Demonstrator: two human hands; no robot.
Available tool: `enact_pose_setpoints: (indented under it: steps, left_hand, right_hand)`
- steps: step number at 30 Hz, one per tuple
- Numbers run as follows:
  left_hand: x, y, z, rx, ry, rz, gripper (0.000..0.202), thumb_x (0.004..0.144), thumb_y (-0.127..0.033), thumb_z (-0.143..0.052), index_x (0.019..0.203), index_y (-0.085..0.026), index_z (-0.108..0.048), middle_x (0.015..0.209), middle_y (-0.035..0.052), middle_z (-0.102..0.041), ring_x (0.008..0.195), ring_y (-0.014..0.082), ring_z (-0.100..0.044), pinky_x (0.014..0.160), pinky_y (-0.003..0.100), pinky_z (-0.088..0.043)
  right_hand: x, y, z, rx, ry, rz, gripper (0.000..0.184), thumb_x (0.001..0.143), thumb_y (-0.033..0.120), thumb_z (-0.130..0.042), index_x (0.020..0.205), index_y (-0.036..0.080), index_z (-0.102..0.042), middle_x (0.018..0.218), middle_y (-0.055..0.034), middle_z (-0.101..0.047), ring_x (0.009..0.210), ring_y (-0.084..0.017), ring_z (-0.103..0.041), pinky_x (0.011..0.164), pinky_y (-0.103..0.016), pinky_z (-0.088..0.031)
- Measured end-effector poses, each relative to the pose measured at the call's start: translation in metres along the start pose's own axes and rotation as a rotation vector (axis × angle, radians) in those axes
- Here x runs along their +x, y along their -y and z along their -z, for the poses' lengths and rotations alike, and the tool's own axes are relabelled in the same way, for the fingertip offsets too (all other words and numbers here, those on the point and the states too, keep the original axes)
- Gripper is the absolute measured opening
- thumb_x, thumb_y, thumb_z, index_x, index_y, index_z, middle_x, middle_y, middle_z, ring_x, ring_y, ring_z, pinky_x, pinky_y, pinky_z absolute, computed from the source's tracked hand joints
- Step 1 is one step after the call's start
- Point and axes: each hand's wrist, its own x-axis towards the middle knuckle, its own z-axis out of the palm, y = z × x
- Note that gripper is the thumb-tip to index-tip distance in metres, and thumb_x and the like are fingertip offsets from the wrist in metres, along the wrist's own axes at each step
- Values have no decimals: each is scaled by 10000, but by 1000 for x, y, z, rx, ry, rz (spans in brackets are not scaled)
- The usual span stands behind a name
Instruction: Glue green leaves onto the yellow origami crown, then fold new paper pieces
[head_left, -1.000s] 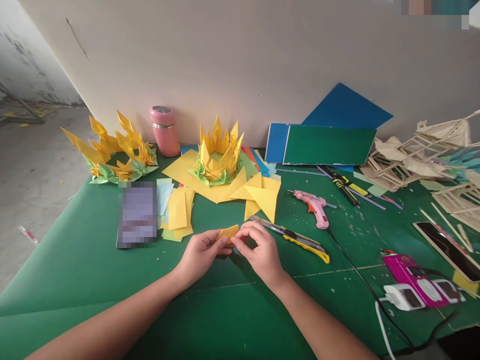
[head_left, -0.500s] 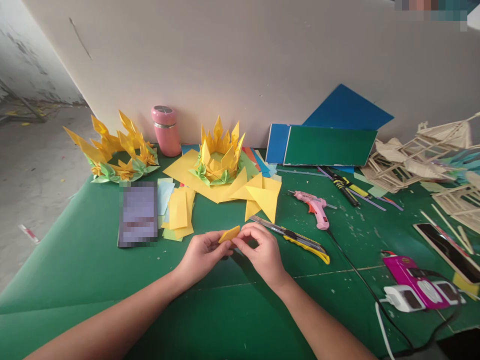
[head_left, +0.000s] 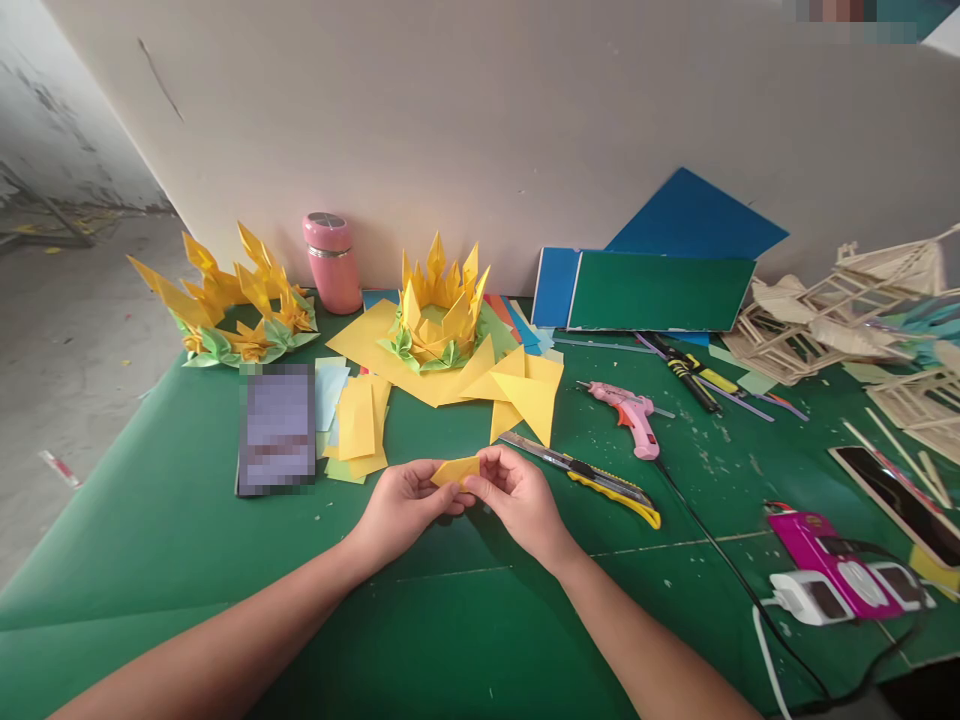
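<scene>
A small piece of folded yellow paper [head_left: 457,471] is pinched between my two hands, above the green tabletop. My left hand [head_left: 409,505] grips its left end with thumb and fingers. On its right end, my right hand [head_left: 517,500] presses with the thumb in front and fingers curled behind, which hide part of the paper. Just beyond lie yellow paper sheets [head_left: 525,390], and a yellow-handled utility knife [head_left: 592,480] rests to the right of my right hand. Behind the sheets stands a folded yellow paper crown [head_left: 439,310] with green leaves at its base.
Another paper crown [head_left: 247,300] sits at the far left, beside a pink flask [head_left: 331,265]. A tablet [head_left: 277,430] lies left of cut paper slips [head_left: 356,420]. To the right are a pink glue gun [head_left: 634,415], its cord, a magenta power strip [head_left: 832,565] and a phone [head_left: 892,500].
The yellow paper has turned to show more of its broad side toward me. My right fingers have closed in behind it, and the thumb now lies across its front.
</scene>
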Motion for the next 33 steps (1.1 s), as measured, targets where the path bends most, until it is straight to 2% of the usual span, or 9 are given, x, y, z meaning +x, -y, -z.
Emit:
enact_pose_setpoints:
  steps: [8, 12, 16, 19, 25, 29, 31, 33]
  left_hand:
    - [2, 1, 2, -32, 42, 2, 462, 566, -410, -827, 874, -144, -608, 703, 32, -731, 662, 182, -721, 639, 269, -567]
    - [3, 3, 3, -33, 45, -18, 510, 605, -397, -813, 952, -170, -516, 609, 2, -698, 632, 193, -722, 601, 264, -557]
    - [4, 6, 4, -39, 29, -42, 538, 630, -385, -798, 1001, -185, -464, 568, -12, -682, 594, 211, -720, 562, 273, -544]
    - [4, 6, 4, -58, 35, -45, 536, 621, -383, -805, 984, -184, -464, 572, -8, -684, 578, 198, -709, 557, 271, -535]
    - [3, -2, 3, -93, 65, -29, 457, 564, -380, -839, 841, -159, -551, 653, 2, -685, 612, 140, -656, 620, 263, -515]
    - [2, -4, 4, -45, 55, -70, 377, 589, -428, -810, 737, -156, -594, 627, -15, -631, 582, 113, -582, 608, 253, -486]
    - [2, -2, 4, -21, 44, -102, 362, 611, -450, -784, 738, -161, -606, 611, -26, -603, 569, 108, -551, 610, 257, -481]
    - [1, 0, 3, 6, 18, -123, 353, 608, -446, -779, 743, -168, -609, 633, -23, -605, 586, 114, -549, 619, 259, -482]
  right_hand:
    - [-2, 0, -1, -31, -2, 12, 215, 729, 370, -669, 771, 194, -553, 632, 25, -539, 567, -120, -512, 535, -249, -468]
    - [-4, 4, 3, -68, 75, 79, 163, 742, 284, -635, 865, 204, -564, 654, 33, -513, 553, -107, -490, 500, -225, -464]
    - [-6, 9, 8, -94, 149, 160, 316, 744, 186, -594, 1056, 225, -567, 717, 32, -518, 603, -104, -517, 563, -224, -510]
    - [-6, 10, 9, -93, 152, 172, 345, 740, 163, -590, 1078, 227, -579, 736, 29, -532, 601, -96, -520, 574, -220, -518]
    - [-4, 6, 6, 86, 165, 71, 241, 755, 261, -620, 980, 221, -544, 747, 17, -567, 604, -108, -564, 531, -220, -508]
    - [-6, 6, 5, 186, 199, 3, 307, 777, 366, -640, 1003, 246, -471, 778, 20, -589, 564, -110, -577, 516, -242, -516]
    - [-6, 7, 5, 183, 238, 37, 352, 791, 389, -635, 1060, 252, -454, 802, 11, -599, 638, -134, -620, 583, -272, -542]
    - [-6, 8, 6, 134, 211, 104, 396, 786, 408, -643, 1105, 251, -468, 845, -8, -591, 752, -158, -633, 643, -281, -550]
